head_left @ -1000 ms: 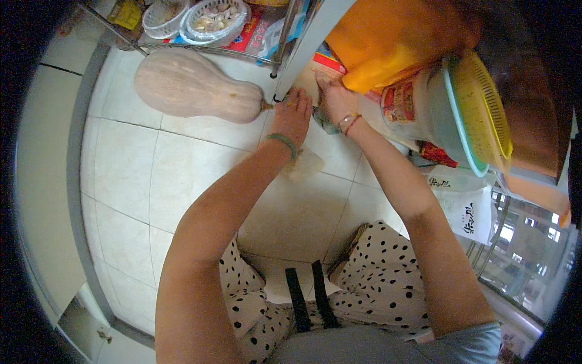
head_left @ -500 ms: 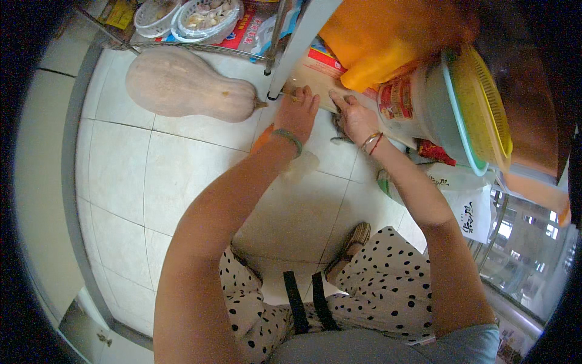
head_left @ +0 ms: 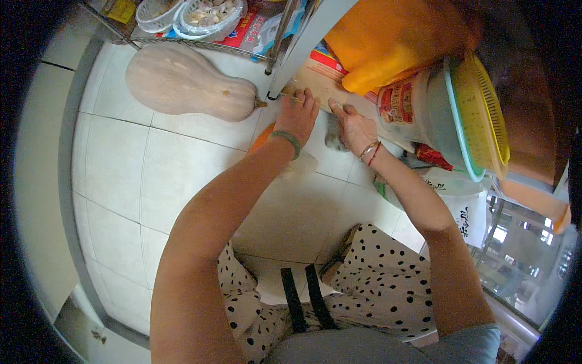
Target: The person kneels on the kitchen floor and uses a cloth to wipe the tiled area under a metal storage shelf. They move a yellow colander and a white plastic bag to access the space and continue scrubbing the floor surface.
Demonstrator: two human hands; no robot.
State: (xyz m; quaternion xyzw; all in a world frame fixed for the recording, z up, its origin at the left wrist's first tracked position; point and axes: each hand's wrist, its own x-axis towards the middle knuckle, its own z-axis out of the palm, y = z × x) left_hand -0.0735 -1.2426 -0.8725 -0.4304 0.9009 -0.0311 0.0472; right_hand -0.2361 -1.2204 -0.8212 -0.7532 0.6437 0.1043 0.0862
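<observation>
My left hand (head_left: 297, 115), a green bracelet at its wrist, lies with fingers stretched over the front edge of a pale board (head_left: 316, 88) beside a grey shelf leg (head_left: 303, 51). An orange piece (head_left: 260, 139) shows beside its wrist; its full shape is hidden. To the right, my right hand (head_left: 356, 128) has its thumb and forefinger toward the board. Its other fingers curl out of sight around a small dark grey thing (head_left: 333, 134), too blurred to name. A pale butternut squash (head_left: 188, 82) lies on the tiles left of my left hand, stem toward it.
Orange cloth (head_left: 376, 48) covers things on the right shelf. Below it stand a clear tub (head_left: 397, 102), a light-blue basin (head_left: 458, 115) and a yellow basket (head_left: 485, 109). White baskets (head_left: 209, 18) sit on the far rack. A white bag (head_left: 470, 209) lies at right.
The grey thing by my right hand has shifted a little nearer to me and is smeared by motion. My left hand stays almost in place. My right leg has moved slightly inward.
</observation>
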